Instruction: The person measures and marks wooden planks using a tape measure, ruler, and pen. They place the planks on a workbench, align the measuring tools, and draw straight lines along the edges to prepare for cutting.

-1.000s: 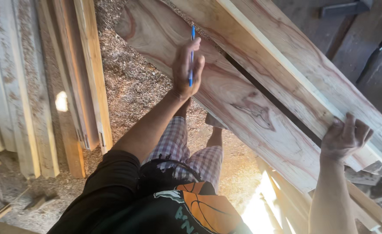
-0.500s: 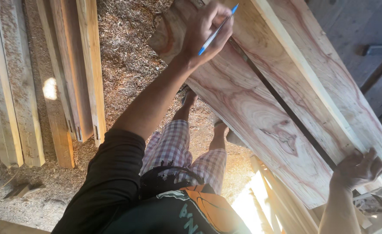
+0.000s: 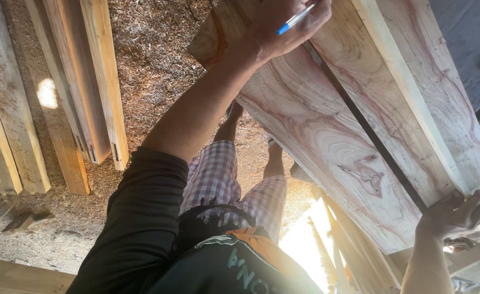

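Note:
A wide pale plank (image 3: 327, 136) with reddish grain and a knot runs diagonally in front of me. A second, similar plank (image 3: 414, 76) lies beside it, with a dark gap between them. My left hand (image 3: 278, 30), on a black-sleeved arm, reaches out to the far part of the wide plank and grips a blue pen (image 3: 295, 19), held just over the wood near the gap. My right hand (image 3: 453, 215) rests with fingers spread on the near end of the planks, holding nothing.
The floor (image 3: 153, 71) is covered in sawdust and shavings. Several long boards (image 3: 95, 81) lie side by side at the left. A small wood scrap (image 3: 25, 220) and a timber beam (image 3: 16, 277) lie at the lower left. More boards (image 3: 349, 245) are stacked under the planks.
My left hand has carried the pen farther along the wide plank, away from me, towards its far end. My right hand has stayed at the near end.

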The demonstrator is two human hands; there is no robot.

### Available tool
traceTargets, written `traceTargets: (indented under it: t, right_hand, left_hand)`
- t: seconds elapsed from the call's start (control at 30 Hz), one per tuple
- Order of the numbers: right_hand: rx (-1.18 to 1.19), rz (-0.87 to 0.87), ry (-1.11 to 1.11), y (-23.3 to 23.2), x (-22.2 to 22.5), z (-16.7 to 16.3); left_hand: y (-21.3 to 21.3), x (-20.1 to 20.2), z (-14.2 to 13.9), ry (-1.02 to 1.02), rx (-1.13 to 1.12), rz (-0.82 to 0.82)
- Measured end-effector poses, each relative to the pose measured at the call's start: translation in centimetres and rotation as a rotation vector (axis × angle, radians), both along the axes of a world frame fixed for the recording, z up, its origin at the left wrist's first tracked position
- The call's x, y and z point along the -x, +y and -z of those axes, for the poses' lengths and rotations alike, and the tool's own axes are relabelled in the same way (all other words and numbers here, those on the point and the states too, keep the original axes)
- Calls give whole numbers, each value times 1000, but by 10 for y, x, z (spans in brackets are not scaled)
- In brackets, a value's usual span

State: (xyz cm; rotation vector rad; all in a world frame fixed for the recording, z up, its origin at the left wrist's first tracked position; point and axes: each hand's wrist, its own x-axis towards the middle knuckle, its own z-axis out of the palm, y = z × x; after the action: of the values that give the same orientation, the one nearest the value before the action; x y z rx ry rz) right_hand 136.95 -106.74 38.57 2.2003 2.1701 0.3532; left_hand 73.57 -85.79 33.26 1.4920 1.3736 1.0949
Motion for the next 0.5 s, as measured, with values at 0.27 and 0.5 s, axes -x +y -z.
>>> traceTargets:
  t: [0.27,0.5]
  right_hand:
    - [9,-47,-30,3,2,-4]
    - [26,4,115,5,1,1]
  left_hand:
    - [1,-3,2,57,-191,-22]
    - [0,-2,3,122,-300,-30]
